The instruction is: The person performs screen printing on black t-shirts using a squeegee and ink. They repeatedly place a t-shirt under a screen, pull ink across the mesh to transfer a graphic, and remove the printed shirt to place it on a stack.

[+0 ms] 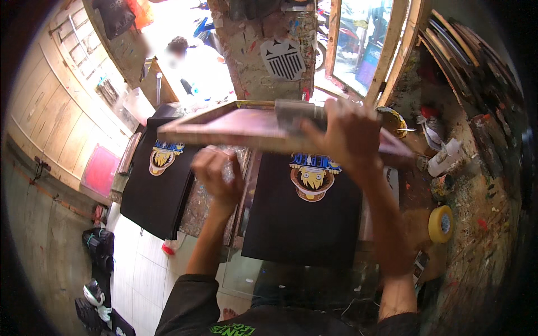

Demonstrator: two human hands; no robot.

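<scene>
- Counter, spattered with paint, spreads below the hands I watch from my remote seat.
- Wooden-framed screen, tilted and blurred, raised above the counter, over the far end of the right-hand black cloth.
- Black cloth, lying flat in front of the wearer, with a cartoon-face print in yellow, brown and blue.
- Stack of black cloth to the left, its top piece bearing a like print.
- Right hand, fingers closed around one end of a greyish block at the screen; I cannot tell whether they grip the frame too.
- Left hand, just below the screen's near edge, fingers curled; I cannot tell whether they touch or hold anything.
- Yellow tape roll, near the counter's right side.
</scene>
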